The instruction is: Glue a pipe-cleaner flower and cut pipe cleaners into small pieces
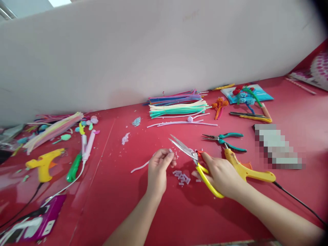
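My left hand [159, 171] pinches a pale lilac pipe cleaner [139, 167] between thumb and fingers. A short tip sticks up past the fingertips, and the tail runs out to the left over the red table. In my right hand [221, 174] is a pair of scissors [183, 147] with yellow handles. Its blades are slightly apart and point left, just above and right of my left fingertips, not touching the pipe cleaner. Below the blades, between my hands, lies a small pile of short lilac pieces [182, 177]. Loose lilac fluff is scattered near the blades.
Right of my right hand lie a yellow glue gun [237, 167], teal-handled pliers [228, 139] and a blurred-out rectangular object [278, 147]. Pipe cleaner bundles [176, 109] rest at the back. On the left are another glue gun [44, 167] and a purple power strip [52, 215] with cables.
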The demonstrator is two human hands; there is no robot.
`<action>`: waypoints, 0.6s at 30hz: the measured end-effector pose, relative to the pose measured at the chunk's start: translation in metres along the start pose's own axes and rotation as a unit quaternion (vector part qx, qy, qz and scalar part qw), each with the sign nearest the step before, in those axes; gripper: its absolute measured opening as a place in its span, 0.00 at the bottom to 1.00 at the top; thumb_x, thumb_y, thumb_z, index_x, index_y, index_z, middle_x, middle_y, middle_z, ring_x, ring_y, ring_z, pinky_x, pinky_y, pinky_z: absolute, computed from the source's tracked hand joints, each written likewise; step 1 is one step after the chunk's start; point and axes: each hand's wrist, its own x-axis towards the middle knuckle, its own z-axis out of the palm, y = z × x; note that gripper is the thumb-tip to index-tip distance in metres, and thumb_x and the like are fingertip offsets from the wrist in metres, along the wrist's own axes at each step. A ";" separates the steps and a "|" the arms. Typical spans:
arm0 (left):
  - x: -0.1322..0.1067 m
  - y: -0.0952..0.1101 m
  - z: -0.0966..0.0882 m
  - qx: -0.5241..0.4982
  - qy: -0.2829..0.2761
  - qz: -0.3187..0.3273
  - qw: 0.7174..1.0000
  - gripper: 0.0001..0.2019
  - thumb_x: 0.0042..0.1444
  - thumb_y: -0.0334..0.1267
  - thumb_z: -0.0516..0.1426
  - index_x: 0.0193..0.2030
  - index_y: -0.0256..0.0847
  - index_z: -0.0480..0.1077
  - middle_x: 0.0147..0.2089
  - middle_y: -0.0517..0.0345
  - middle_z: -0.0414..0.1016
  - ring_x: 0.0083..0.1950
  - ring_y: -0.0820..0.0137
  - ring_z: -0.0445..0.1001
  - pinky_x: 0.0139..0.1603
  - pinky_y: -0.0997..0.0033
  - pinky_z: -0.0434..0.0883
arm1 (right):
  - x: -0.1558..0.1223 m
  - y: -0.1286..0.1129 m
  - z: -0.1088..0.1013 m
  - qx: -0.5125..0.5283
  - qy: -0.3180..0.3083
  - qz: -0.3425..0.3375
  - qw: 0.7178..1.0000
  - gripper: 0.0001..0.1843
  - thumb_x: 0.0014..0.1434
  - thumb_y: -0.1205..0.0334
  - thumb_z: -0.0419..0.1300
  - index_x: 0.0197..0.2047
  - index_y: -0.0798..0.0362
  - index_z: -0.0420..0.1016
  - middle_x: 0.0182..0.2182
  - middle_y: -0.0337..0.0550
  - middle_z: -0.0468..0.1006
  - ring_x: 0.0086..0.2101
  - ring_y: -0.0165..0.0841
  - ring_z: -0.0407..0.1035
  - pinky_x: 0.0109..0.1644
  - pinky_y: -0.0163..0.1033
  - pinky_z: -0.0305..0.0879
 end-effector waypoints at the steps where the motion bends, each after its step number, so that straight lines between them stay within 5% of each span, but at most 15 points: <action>1: 0.001 0.001 -0.001 -0.007 0.001 0.005 1.000 0.05 0.47 0.36 0.56 0.30 0.37 0.66 0.25 0.60 0.67 0.25 0.76 0.65 0.27 0.76 0.62 | -0.001 -0.001 0.002 -0.020 -0.008 -0.008 1.000 0.18 0.54 0.48 0.46 0.38 0.55 0.60 0.20 0.40 0.70 0.21 0.32 0.64 0.24 0.34 0.45; 18: 0.002 0.002 -0.004 -0.019 0.005 0.031 0.999 0.04 0.48 0.35 0.55 0.28 0.37 0.68 0.24 0.60 0.66 0.24 0.77 0.63 0.27 0.76 0.61 | -0.005 -0.001 0.011 -0.057 -0.052 -0.057 0.995 0.19 0.57 0.49 0.43 0.38 0.57 0.60 0.19 0.40 0.70 0.19 0.32 0.64 0.23 0.36 0.37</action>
